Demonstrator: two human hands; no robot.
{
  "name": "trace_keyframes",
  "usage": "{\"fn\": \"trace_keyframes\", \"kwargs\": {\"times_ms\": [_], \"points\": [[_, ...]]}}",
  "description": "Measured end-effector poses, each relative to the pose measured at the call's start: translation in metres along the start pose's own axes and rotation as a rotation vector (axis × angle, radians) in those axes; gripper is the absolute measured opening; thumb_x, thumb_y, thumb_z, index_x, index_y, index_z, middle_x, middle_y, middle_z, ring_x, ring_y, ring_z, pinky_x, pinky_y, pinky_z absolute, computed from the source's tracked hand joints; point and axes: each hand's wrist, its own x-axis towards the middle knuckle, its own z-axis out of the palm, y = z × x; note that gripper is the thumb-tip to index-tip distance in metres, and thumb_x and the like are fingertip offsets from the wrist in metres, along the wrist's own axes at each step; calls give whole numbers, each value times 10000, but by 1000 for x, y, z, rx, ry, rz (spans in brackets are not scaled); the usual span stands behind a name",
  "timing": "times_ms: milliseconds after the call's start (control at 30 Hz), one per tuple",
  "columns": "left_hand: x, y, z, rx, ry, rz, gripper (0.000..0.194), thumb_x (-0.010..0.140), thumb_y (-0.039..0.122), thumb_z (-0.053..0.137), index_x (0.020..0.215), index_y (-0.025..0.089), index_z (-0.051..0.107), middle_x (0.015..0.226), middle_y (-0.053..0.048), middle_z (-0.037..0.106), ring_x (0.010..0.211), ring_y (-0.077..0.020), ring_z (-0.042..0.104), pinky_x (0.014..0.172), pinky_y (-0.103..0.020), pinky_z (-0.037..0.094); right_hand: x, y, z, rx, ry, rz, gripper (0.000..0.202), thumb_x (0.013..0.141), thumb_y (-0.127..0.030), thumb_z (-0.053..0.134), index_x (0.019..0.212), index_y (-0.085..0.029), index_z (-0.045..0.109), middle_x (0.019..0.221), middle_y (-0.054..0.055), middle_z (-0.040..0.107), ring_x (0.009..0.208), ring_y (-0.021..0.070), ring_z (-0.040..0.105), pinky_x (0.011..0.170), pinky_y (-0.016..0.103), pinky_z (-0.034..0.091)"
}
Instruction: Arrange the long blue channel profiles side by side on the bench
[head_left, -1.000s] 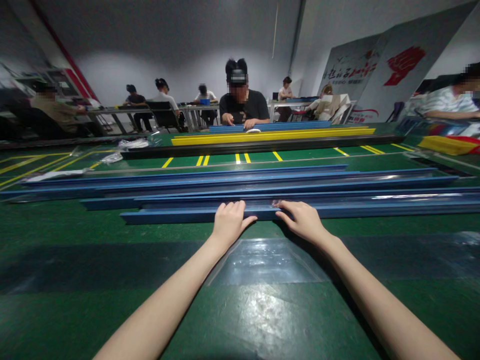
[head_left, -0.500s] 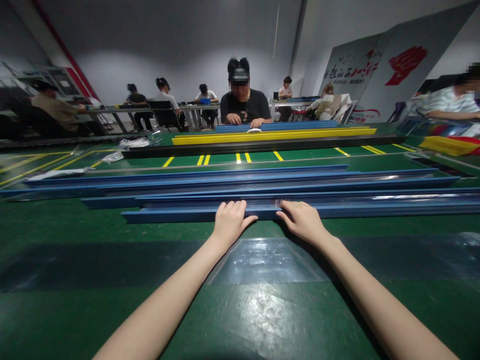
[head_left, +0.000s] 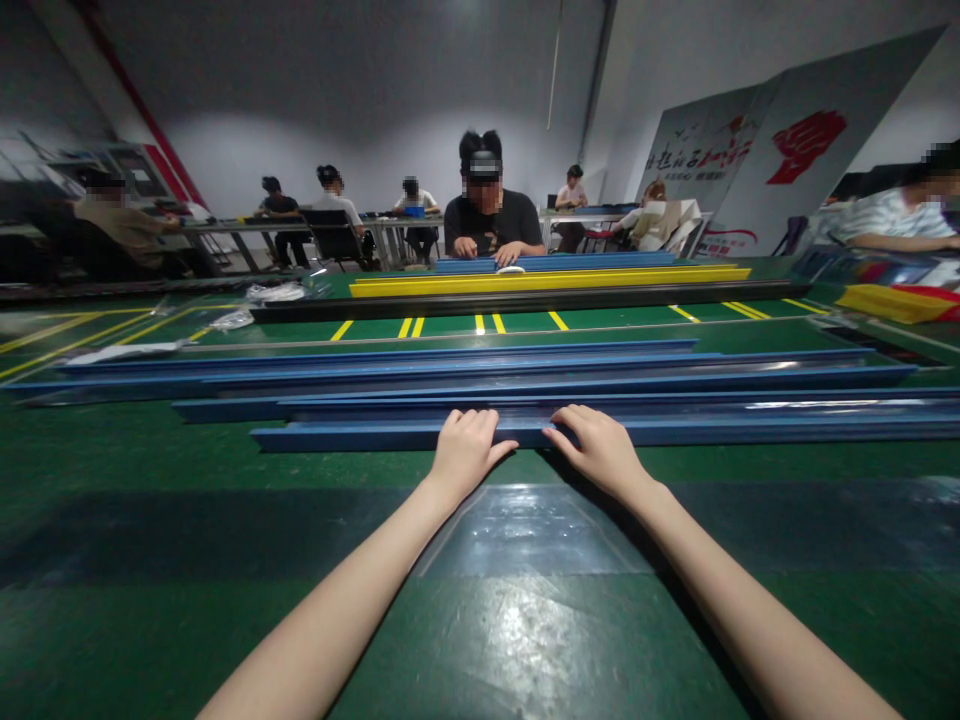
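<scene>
The nearest long blue channel strip (head_left: pixel 360 436) lies crosswise in front of me, with shiny clear film (head_left: pixel 810 406) along its trough. My left hand (head_left: pixel 469 445) is closed over its near wall, the fingers inside the trough and the thumb along the front. A short way to the right, my right hand (head_left: pixel 596 440) grips the same wall, fingers curled in and thumb at the front face. The fingertips of both hands are partly hidden in the trough. Between my forearms and beyond them, a clear plastic strip (head_left: pixel 525 530) lies flat on the green table.
More blue channel strips (head_left: pixel 525 375) lie just behind. Farther off are a black strip (head_left: pixel 540 300), a yellow strip (head_left: pixel 555 282) and clear plastic wrapping (head_left: pixel 277 292). A person (head_left: pixel 491 215) in black works across the table. Yellow and red pieces (head_left: pixel 892 303) lie at right.
My right hand has slid slightly left along the channel strip, its thumb now nearer my left hand. The left hand keeps its place on the strip. The whole view has shifted slightly.
</scene>
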Motion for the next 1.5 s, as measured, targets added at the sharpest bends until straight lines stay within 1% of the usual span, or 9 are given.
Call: {"fn": "trace_keyframes", "kwargs": {"times_ms": [233, 400, 533, 700, 833, 1100, 1233, 1333, 1500], "points": [[0, 0, -1, -99, 13, 4, 301, 765, 458, 557, 785, 159, 530, 732, -38, 615, 706, -185, 550, 689, -317, 356, 5, -7, 5, -33, 53, -128, 215, 868, -350, 429, 814, -184, 554, 806, 44, 580, 786, 163, 485, 662, 256, 326], [-1, 1, -1, -148, 27, 3, 259, 751, 408, 554, 784, 151, 536, 728, -43, 610, 717, -187, 551, 718, -330, 359, 5, -13, 4, -118, 89, -101, 202, 873, -295, 420, 758, -179, 538, 767, 49, 562, 753, 163, 462, 638, 263, 298], [-1, 2, -2, -178, 37, 18, 178, 805, 322, 482, 825, 156, 543, 759, -40, 624, 735, -177, 557, 744, -336, 353, 4, -14, 1, -151, 72, -76, 201, 871, -300, 418, 759, -183, 535, 778, 47, 563, 758, 163, 469, 623, 263, 294], [0, 5, -3, -179, 22, 136, 196, 858, 241, 405, 968, 151, 539, 871, -55, 633, 809, -167, 556, 786, -321, 347, -2, -4, -4, -160, 39, -9, 202, 862, -320, 414, 756, -199, 536, 786, 44, 570, 784, 165, 492, 604, 261, 307], [1, 5, -3, -125, 36, 172, 213, 872, 271, 411, 990, 147, 538, 879, -53, 621, 814, -172, 539, 775, -317, 342, -9, 8, -11, -182, 37, 53, 187, 845, -322, 424, 755, -208, 541, 785, 35, 570, 782, 160, 506, 558, 257, 303], [0, 3, -5, -9, 18, 23, 274, 837, 428, 471, 867, 172, 565, 855, -51, 594, 798, -193, 506, 681, -316, 320, -20, 34, -22, -206, 33, 175, 200, 810, -358, 442, 748, -207, 559, 792, 29, 578, 772, 164, 535, 527, 248, 305], [0, 3, -3, 21, -9, -14, 320, 816, 477, 481, 856, 173, 572, 845, -50, 600, 790, -200, 508, 670, -323, 309, -24, 42, -24, -198, 49, 187, 213, 801, -378, 442, 744, -213, 564, 774, 30, 580, 770, 173, 535, 536, 252, 314], [0, 3, -2, 20, -18, -23, 329, 813, 482, 485, 860, 170, 578, 845, -51, 611, 785, -200, 517, 669, -327, 308, -24, 42, -24, -178, 56, 178, 207, 796, -372, 447, 751, -211, 569, 768, 37, 589, 770, 180, 529, 574, 261, 334], [0, 3, -3, -5, -27, -22, 326, 821, 471, 479, 845, 163, 582, 856, -57, 629, 794, -199, 538, 674, -327, 316, -22, 40, -24, -159, 37, 108, 199, 800, -345, 456, 774, -194, 583, 825, 49, 627, 827, 196, 530, 718, 310, 336]]}}
